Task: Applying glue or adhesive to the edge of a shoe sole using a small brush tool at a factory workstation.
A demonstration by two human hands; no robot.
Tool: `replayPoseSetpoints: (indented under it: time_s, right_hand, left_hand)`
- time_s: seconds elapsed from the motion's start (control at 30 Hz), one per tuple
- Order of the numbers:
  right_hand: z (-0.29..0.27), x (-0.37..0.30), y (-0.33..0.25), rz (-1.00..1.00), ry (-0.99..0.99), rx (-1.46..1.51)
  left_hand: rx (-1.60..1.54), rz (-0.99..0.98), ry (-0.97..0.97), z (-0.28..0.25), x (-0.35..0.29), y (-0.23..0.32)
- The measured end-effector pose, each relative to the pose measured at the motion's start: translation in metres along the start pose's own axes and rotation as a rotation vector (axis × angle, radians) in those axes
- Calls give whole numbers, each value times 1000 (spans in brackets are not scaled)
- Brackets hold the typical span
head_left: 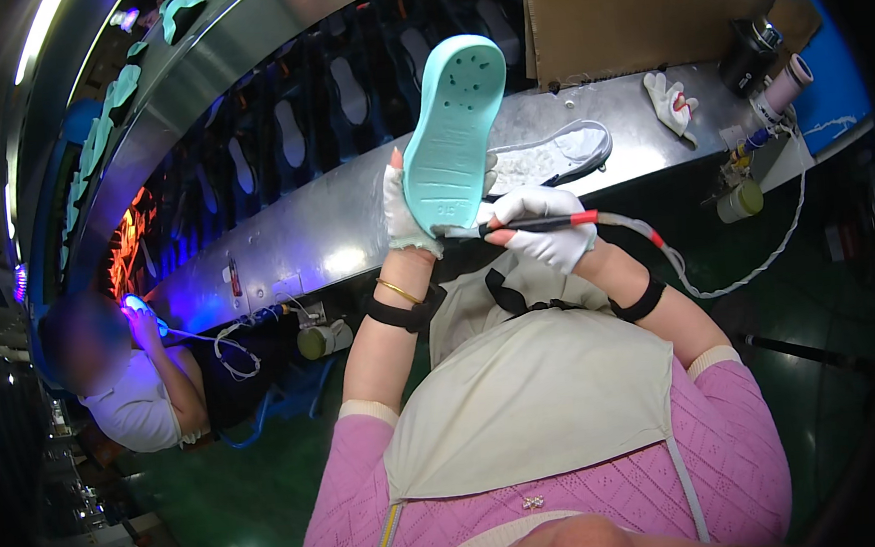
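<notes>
Pink knit sleeves and a cream apron bib (525,398) nearest. Left hand (406,213), in a white fingerless glove, grips a mint foam shoe sole (452,132) upright by its heel, fingers wrapped round the edge, tread facing the camera. Right hand (545,225), white-gloved, fingers pinched round a thin black pen tool (535,224) with red band, tip touching the sole's heel; its cable (748,275) trails right. Behind, a white shoe upper (565,153) lies on the metal conveyor ledge (315,243); a crumpled glove (672,102) sits further right on the ledge.
</notes>
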State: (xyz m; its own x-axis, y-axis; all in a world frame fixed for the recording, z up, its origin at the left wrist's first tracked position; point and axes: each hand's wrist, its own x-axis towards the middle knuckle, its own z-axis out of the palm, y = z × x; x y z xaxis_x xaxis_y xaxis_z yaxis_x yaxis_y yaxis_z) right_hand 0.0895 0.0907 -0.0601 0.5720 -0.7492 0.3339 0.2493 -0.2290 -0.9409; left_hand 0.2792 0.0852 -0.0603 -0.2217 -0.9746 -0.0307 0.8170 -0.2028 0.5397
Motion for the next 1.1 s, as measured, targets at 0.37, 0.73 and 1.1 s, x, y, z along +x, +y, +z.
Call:
replayPoseSetpoints:
  time_s: [0.37,0.73,1.1]
  right_hand:
    - [-5,5,2,113,129,67]
    - [-14,4,-6,193,101,94]
    - [-46,30,-14,195,-345,-175]
  left_hand:
    - [29,-37,-44,7,0,-4]
    - [-5,-121,-54,4,0,4]
    - [299,-413,193,1,7,16]
